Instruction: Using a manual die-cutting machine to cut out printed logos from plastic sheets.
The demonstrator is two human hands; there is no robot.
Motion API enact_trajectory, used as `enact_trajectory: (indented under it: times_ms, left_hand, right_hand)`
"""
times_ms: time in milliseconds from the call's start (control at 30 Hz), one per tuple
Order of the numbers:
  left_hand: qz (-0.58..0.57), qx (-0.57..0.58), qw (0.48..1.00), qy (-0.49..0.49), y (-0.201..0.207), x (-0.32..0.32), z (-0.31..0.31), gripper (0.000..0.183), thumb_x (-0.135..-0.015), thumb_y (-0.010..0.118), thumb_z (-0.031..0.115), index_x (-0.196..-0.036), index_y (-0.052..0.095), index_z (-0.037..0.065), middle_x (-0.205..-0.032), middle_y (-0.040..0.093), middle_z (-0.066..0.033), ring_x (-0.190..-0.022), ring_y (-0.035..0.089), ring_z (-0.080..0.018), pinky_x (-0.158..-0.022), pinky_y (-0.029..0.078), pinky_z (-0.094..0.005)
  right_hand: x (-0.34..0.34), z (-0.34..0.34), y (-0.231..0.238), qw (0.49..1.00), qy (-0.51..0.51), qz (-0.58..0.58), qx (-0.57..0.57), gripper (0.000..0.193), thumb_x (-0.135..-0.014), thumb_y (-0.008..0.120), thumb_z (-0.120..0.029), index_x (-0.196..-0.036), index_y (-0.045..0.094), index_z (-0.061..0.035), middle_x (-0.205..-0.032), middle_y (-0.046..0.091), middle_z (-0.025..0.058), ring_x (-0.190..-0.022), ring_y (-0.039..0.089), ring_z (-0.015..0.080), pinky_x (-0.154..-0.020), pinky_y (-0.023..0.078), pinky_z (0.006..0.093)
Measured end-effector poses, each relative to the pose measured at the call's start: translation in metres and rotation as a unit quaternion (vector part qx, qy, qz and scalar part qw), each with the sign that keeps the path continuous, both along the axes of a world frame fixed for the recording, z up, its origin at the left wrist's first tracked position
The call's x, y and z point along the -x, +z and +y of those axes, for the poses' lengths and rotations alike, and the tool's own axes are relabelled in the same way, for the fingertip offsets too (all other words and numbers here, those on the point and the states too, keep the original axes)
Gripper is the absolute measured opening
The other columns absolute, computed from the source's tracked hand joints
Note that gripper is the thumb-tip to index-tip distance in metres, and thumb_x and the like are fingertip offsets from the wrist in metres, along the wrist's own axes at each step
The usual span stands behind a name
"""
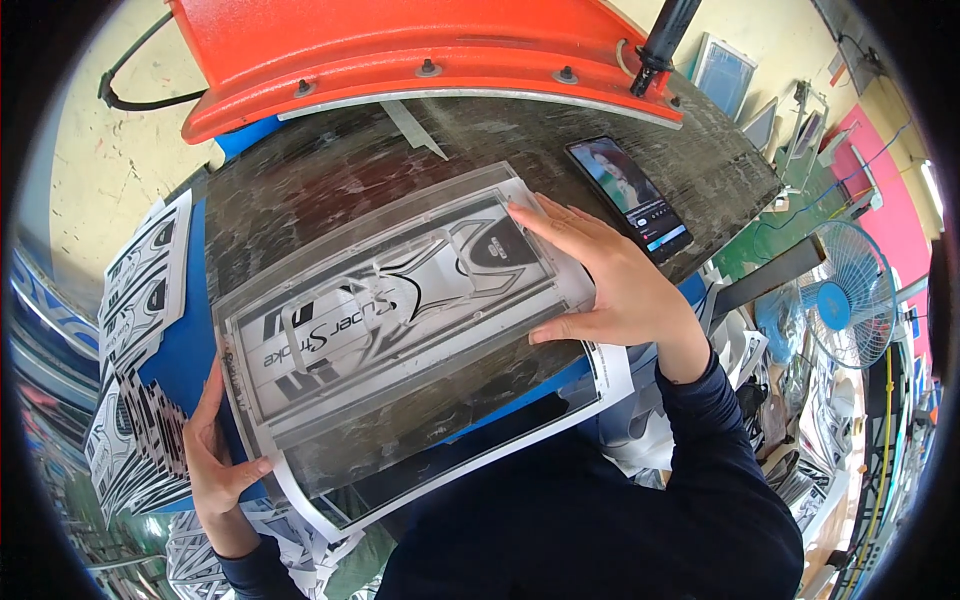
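Observation:
A clear, plate-like cutting die (390, 305) with raised outlines lies tilted on a worn dark board. Through it I see grey and black graphics of a printed sheet (612, 376), whose white margin sticks out and bends down at the near side. My left hand (213, 455) holds the die's left end, thumb on the near corner and fingers along the side. At the right end, my right hand (610, 275) grips with its fingers on the far corner and its thumb by the near corner. Its palm hides part of that edge.
The dark board (300, 180) lies under a red press head (430, 50) with bolts along its edge. A phone (630, 195) rests right of the die. Stacked printed sheets (140, 320) stand at the left on a blue surface. A fan (835, 300) and loose scraps are at right.

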State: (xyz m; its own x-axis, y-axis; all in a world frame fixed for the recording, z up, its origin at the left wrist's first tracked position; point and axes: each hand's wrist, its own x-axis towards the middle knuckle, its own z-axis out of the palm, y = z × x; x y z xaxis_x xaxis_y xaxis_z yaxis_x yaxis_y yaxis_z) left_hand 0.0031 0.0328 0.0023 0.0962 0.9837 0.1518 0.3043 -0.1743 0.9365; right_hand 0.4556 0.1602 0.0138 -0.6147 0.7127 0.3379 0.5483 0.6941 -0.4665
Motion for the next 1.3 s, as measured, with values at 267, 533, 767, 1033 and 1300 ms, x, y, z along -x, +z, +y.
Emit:
enact_trajectory:
  times_ms: [267, 533, 767, 1033, 1300]
  left_hand:
    - [-0.004, 0.000, 1.000, 0.017, 0.002, 0.000, -0.006, 0.114, -0.059, 0.095, 0.028, -0.153, 0.040, -0.007, -0.158, 0.041, -0.0249, -0.148, 0.037, -0.0330, -0.123, 0.020, -0.0429]
    - [0.063, -0.021, 0.998, 0.012, 0.003, 0.003, -0.008, 0.113, -0.053, 0.092, 0.006, -0.153, 0.041, -0.004, -0.160, 0.041, -0.0214, -0.153, 0.030, -0.0321, -0.125, 0.006, -0.0451]
    - [0.085, -0.025, 0.996, -0.012, 0.002, 0.007, -0.009, 0.112, -0.059, 0.093, 0.014, -0.156, 0.040, 0.005, -0.163, 0.036, -0.0190, -0.157, 0.020, -0.0334, -0.125, 0.001, -0.0509]
    - [0.096, -0.023, 0.995, -0.007, 0.001, 0.007, -0.007, 0.112, -0.060, 0.094, 0.018, -0.157, 0.039, 0.006, -0.164, 0.035, -0.0177, -0.157, 0.019, -0.0344, -0.124, -0.001, -0.0540]
    - [0.116, -0.022, 0.993, -0.005, 0.003, 0.006, -0.008, 0.113, -0.060, 0.094, 0.020, -0.158, 0.038, 0.006, -0.164, 0.035, -0.0182, -0.157, 0.020, -0.0349, -0.124, 0.000, -0.0542]
  right_hand:
    - [0.003, 0.002, 0.003, 0.999, 0.024, 0.026, 0.000, 0.106, -0.065, 0.093, -0.040, -0.154, 0.044, -0.0072, -0.153, 0.048, 0.0208, -0.145, 0.041, 0.0394, -0.120, 0.033, 0.0470]
    - [0.004, -0.002, 0.004, 0.999, 0.005, 0.032, 0.017, 0.108, -0.058, 0.095, -0.030, -0.151, 0.047, -0.0058, -0.150, 0.054, 0.0182, -0.144, 0.043, 0.0410, -0.119, 0.034, 0.0464]
    - [0.003, 0.000, 0.001, 0.999, 0.000, 0.035, 0.033, 0.111, -0.052, 0.093, -0.024, -0.151, 0.047, -0.0050, -0.153, 0.050, 0.0195, -0.147, 0.041, 0.0387, -0.120, 0.034, 0.0456]
    - [0.005, 0.002, 0.002, 0.999, 0.000, 0.033, 0.036, 0.113, -0.051, 0.093, -0.027, -0.152, 0.046, -0.0054, -0.154, 0.049, 0.0201, -0.147, 0.041, 0.0378, -0.120, 0.033, 0.0453]
    - [0.005, 0.002, 0.002, 0.999, -0.004, 0.023, 0.032, 0.113, -0.052, 0.092, -0.029, -0.153, 0.046, -0.0056, -0.154, 0.049, 0.0201, -0.147, 0.041, 0.0383, -0.120, 0.034, 0.0458]
